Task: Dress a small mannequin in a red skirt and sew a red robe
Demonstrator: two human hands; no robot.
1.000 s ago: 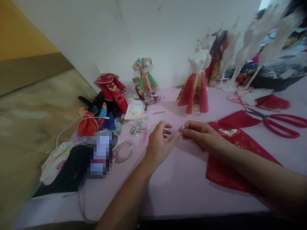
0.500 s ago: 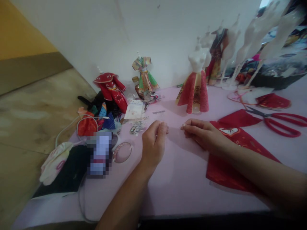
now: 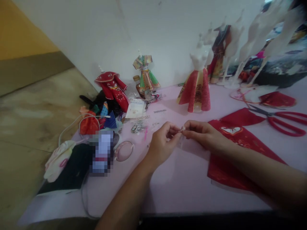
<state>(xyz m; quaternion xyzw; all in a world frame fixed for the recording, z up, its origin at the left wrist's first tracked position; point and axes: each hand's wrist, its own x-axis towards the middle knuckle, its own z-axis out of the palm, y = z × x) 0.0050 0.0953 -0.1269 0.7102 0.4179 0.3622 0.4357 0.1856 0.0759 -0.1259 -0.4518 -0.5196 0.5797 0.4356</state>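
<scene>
The left hand (image 3: 162,143) and right hand (image 3: 203,134) are positioned above the pink tabletop (image 3: 172,195), meeting at centre frame. The fingers (image 3: 177,133) of both hands are closed in a narrow pinch on a tiny pale piece (image 3: 183,129), held in the air between them; its exact kind is too small to determine. Clock bearings below are taken from that pinch, with 12 o'clock straight ahead. A red fabric panel (image 3: 236,163) with a white heart-shaped motif lies at 4 o'clock, directly beneath the right forearm. At 8 o'clock are a pink oval ring (image 3: 123,151) and a pixelated object (image 3: 102,151), unidentifiable. Silver trim pieces (image 3: 137,128) and a small pink stick (image 3: 145,134) lie at 9 o'clock, just beyond the left hand. Red-handled scissors (image 3: 285,123) lie at 3 o'clock, on the far corner of the red panel. A white dress form wearing a red and gold skirt (image 3: 197,92) stands upright at 1 o'clock. A green and gold miniature dress (image 3: 146,78) stands at 11 o'clock, and a red miniature coat (image 3: 112,91) is at 10 o'clock. Bare white mannequins (image 3: 261,41) stand in a row at 2 o'clock, against the wall.
</scene>
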